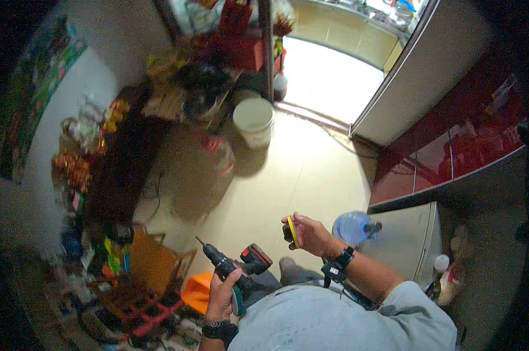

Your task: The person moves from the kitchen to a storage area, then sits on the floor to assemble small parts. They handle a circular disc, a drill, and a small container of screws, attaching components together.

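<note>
My left hand [220, 294] is closed around a cordless drill [220, 262], near the lower middle. The drill's bit points up and left, and its black and red battery [256, 258] sticks out to the right. A dark green rounded thing [237, 300] shows beside that palm; its kind I cannot make out. Further right, my right hand [312, 234] is raised over the floor. Its fingers are closed on a small round black thing with a yellow rim [292, 231], held on edge. The two hands are apart.
A white bucket [254, 120] stands on the tiled floor near the doorway. To my right are a large blue water bottle [350, 227] and a pale cabinet [396, 240]. An orange container [198, 292], a wooden chair [154, 263] and clutter lie left.
</note>
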Demonstrator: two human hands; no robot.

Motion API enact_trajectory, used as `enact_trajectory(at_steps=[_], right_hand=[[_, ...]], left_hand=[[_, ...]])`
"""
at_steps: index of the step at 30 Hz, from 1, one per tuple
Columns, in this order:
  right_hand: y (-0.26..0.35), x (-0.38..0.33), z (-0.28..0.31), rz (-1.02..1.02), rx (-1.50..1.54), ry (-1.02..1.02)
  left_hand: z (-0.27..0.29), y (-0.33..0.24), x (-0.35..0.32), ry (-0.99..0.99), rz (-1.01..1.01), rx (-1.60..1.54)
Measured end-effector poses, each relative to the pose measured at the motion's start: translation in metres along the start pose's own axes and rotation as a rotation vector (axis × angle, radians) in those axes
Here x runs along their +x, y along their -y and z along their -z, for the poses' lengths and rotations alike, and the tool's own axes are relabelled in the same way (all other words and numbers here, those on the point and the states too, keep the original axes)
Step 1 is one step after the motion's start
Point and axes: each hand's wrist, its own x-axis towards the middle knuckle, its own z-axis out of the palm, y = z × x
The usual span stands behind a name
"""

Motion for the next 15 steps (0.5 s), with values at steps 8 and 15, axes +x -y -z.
enact_trajectory(at_steps=[8, 15], right_hand=[[0.358, 0.104, 0.109, 0.259, 0.173, -0.197], [0.668, 0.155, 0.213, 0.473, 0.364, -0.568]], left_hand=[[-0.297, -0.222, 0.314, 0.233, 0.05, 0.137], [-0.592, -0.401, 0.609, 0.381, 0.106, 0.362]])
